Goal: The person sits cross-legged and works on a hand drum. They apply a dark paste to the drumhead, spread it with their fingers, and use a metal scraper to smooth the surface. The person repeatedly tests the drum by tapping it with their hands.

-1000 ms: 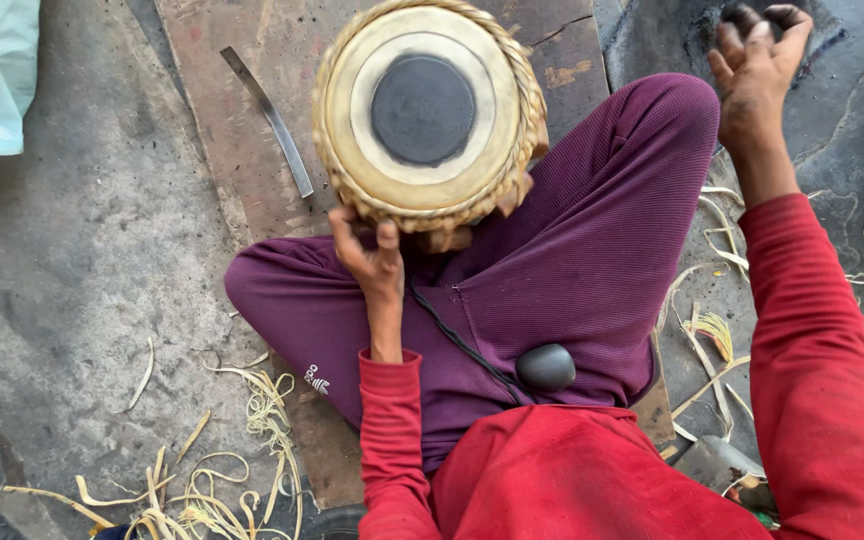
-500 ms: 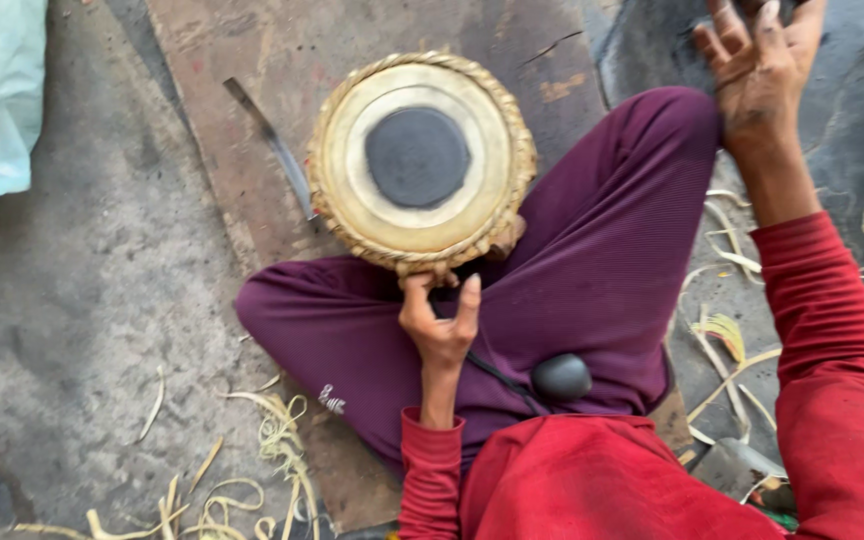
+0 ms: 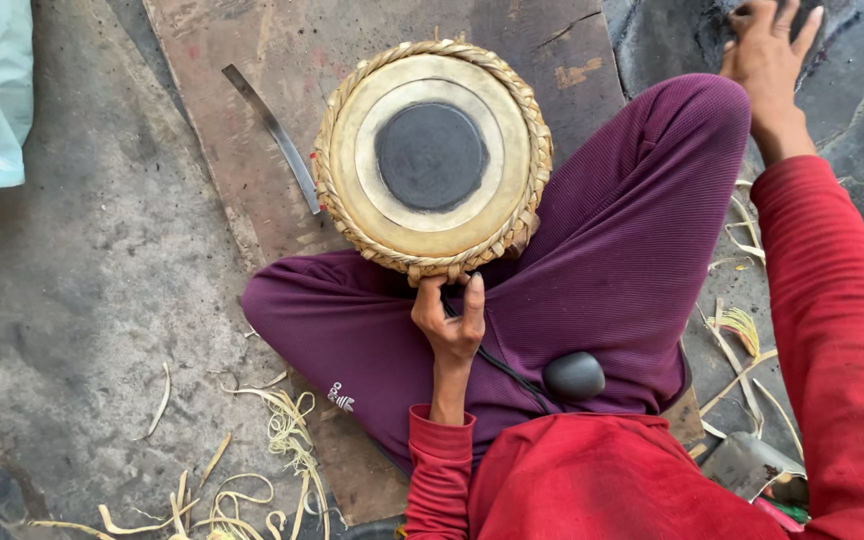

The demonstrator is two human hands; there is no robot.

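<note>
Between our crossed legs (image 3: 602, 260) and the wooden board (image 3: 242, 170) sits the drum (image 3: 432, 158), its skin facing straight up at us, so its long axis runs vertically, away from the camera and down into the lap; the dark round patch is centred on the head and the braided rim rings it evenly. Our left hand (image 3: 449, 322) grips the near edge of that rim, fingers curled under the braid and thumb laid along the side. Our right hand (image 3: 770, 52) is well apart, stretched out to the far right over a dark object (image 3: 807, 20) on the floor; we cannot tell whether it has closed on it or only rests there.

To hold the drum well we judge the left hand should keep the head level and pressed against the thigh, so it does not tip toward the board. A thin metal blade (image 3: 274, 132) lies just beside the drum's left, clear of it. Pale strips (image 3: 252, 470) litter the floor near our knee.
</note>
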